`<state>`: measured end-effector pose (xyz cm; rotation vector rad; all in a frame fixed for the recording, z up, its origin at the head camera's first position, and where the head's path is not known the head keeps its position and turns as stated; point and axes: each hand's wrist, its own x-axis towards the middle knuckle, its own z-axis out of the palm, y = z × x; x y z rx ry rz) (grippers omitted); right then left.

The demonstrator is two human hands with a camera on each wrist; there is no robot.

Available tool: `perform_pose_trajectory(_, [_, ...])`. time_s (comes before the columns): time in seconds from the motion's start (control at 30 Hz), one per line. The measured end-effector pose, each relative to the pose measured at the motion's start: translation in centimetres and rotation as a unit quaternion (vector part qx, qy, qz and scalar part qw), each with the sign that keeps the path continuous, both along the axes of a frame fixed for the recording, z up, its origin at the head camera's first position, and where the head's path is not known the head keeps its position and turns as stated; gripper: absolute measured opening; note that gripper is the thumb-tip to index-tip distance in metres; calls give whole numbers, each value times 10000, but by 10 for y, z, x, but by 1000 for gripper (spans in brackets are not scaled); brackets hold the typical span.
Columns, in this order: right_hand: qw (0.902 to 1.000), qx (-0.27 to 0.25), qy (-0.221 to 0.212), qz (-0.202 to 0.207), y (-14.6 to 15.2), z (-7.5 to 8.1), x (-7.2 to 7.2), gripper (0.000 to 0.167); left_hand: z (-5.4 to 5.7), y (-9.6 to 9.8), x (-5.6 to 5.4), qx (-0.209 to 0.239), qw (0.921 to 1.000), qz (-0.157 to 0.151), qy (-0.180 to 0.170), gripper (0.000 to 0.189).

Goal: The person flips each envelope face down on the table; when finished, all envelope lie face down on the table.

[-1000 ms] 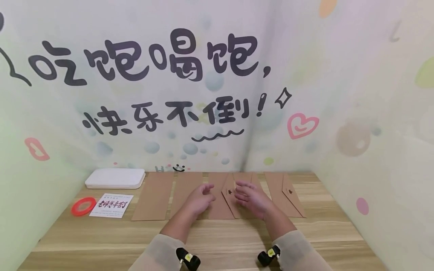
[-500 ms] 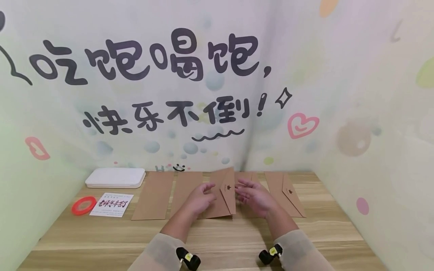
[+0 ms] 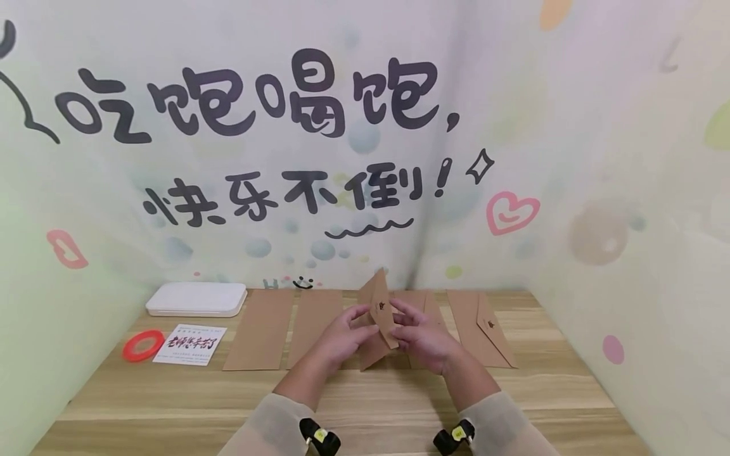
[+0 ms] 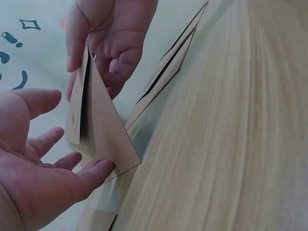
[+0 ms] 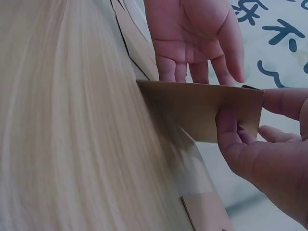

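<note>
A brown paper envelope (image 3: 381, 303) with a small dark crown print on its flap stands tilted up on edge between the hands. My right hand (image 3: 430, 342) pinches it along its right side, thumb on one face and fingers around the edge (image 5: 269, 159). Beside its left face is my left hand (image 3: 342, 335), fingers loosely extended, one fingertip at the lower part of the envelope (image 4: 113, 125). A dark gap shows between flap and body in the left wrist view. Under and beside it lies another brown envelope (image 3: 419, 301), partly covered by the right hand.
Flat on the wooden table (image 3: 365, 405) lie more brown envelopes: two plain ones (image 3: 259, 329) to the left and a flapped one (image 3: 470, 329) to the right. Farther left are a white card (image 3: 189, 345), a red ring (image 3: 142, 346) and a white case (image 3: 196, 299). A printed wall (image 3: 365, 253) stands behind.
The envelope with the crown print was flat, then rose off the table and turned up on edge. The right hand moved left and now grips it; the left hand shifted slightly right.
</note>
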<state>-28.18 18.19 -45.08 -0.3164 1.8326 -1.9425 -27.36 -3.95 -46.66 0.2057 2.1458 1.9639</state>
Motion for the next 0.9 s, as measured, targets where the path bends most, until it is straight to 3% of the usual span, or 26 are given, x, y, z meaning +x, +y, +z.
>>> perform_pose_trajectory(0.2, [9998, 95, -72, 151, -4, 4, 7, 77, 0, 3, 1, 171, 9997, -153, -105, 61])
perform_pose_trajectory(0.47, [9994, 194, -168, 215, -12, 9, 16, 78, 5, 5, 4, 105, 9999, -99, -71, 60])
perform_pose_trajectory(0.67, [9991, 319, -59, 276, -13, 11, 18, 76, 10, 8, 7, -71, 9995, 78, 301, 58])
perform_pose_trajectory(0.9, [9979, 451, 10, 461, -14, 8, 16, 65, 15, 8, 4, 425, 9975, 485, 285, 51])
